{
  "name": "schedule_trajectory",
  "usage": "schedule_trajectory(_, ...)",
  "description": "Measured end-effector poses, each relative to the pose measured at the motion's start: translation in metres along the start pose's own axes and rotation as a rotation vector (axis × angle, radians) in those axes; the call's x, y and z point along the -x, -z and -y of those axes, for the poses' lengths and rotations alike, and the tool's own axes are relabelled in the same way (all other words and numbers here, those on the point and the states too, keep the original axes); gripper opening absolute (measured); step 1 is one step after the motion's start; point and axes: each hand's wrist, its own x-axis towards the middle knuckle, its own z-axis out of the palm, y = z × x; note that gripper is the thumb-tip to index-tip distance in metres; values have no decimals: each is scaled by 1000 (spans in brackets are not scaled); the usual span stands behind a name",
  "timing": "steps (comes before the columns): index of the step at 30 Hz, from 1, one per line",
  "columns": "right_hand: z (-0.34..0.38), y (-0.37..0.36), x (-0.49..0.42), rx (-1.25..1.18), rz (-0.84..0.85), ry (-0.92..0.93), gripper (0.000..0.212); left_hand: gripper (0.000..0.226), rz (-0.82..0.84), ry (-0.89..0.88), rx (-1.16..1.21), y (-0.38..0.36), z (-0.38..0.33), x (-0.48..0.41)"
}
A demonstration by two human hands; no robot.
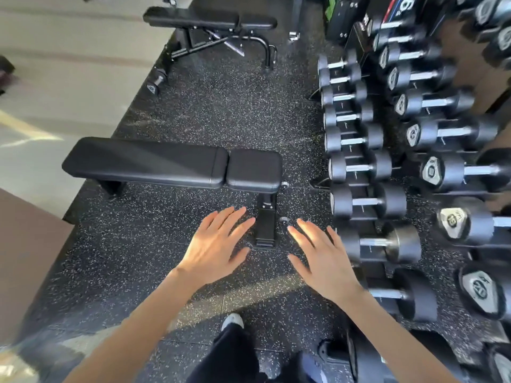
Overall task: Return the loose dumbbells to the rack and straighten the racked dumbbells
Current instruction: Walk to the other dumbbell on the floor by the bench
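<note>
Both hands empty, fingers spread, palms down: left hand [214,246] and right hand [325,261] low centre, likely staged between pickups. Racked dumbbells [367,201] fill right side, handles running left-right. One loose dumbbell [155,84] upper left by far bench [210,23], axis diagonal, end cap toward camera.

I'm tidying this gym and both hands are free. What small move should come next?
Probably step toward the small black loose dumbbell on the speckled floor beside the far black bench; the left hand and right hand are open and empty.
</note>
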Motion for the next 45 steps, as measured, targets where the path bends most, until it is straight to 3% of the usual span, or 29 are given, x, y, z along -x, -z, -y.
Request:
schedule_trajectory(7,-5,14,-50,-81,-178,-32,53,57,-56,-58,-35,16,38,-35)
schedule_trajectory(18,-71,11,-115,-33,-55,-51,56,58,-64,-65,-8,2,29,-129)
schedule_trajectory(33,-263,40,-227,-73,-74,70,55,56,-132,41,71,5,-29,-328)
schedule_trajectory(45,-296,26,-299,-74,-56,137,55,60,-64,65,46,1,-1,-386)
